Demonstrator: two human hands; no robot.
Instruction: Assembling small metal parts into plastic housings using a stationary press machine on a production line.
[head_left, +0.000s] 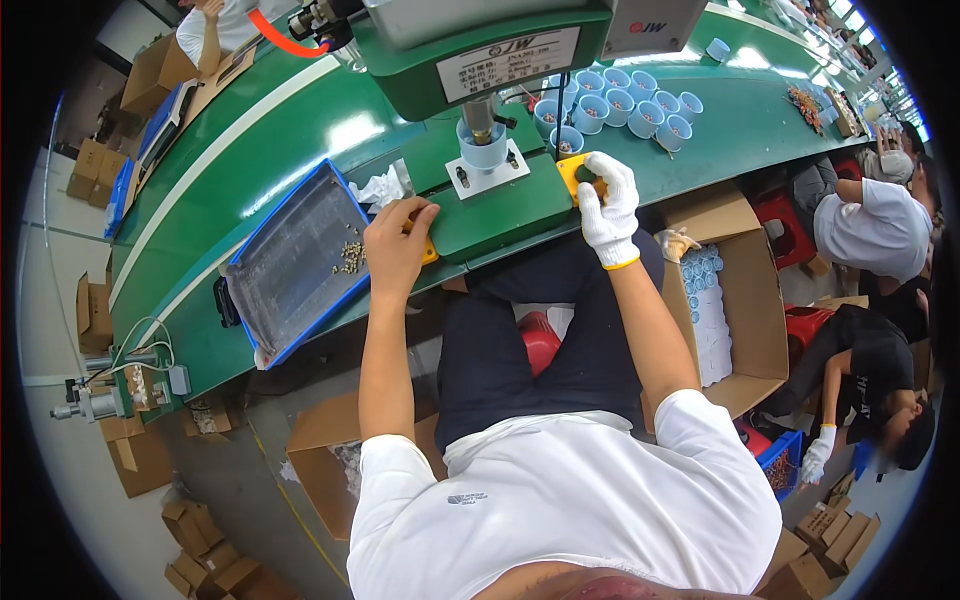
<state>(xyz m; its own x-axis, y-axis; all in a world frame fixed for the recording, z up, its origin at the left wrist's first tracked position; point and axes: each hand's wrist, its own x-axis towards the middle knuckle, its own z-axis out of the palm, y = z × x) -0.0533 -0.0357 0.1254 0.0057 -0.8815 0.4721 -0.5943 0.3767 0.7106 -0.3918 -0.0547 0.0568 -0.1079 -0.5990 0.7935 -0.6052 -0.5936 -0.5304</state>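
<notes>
A green bench press [490,60] stands in front of me, its ram lowered into a light blue cup [482,148] on a white plate [487,175]. My bare left hand [397,240] has its fingers curled over a yellow button box [430,250] at the left side of the press base, mostly hidden by the hand. On the base's right side, my right hand [612,210], in a white glove, grips another yellow button box [570,178]. Its thumb and fingers close about the dark green button [584,174].
Left of the press lies a blue-rimmed tray [290,260] with small brass-coloured parts [350,257]. Several blue cups [619,105] with small parts stand behind on the green bench [700,160]. An open carton [750,310] of blue cups is at my right; co-workers sit beyond.
</notes>
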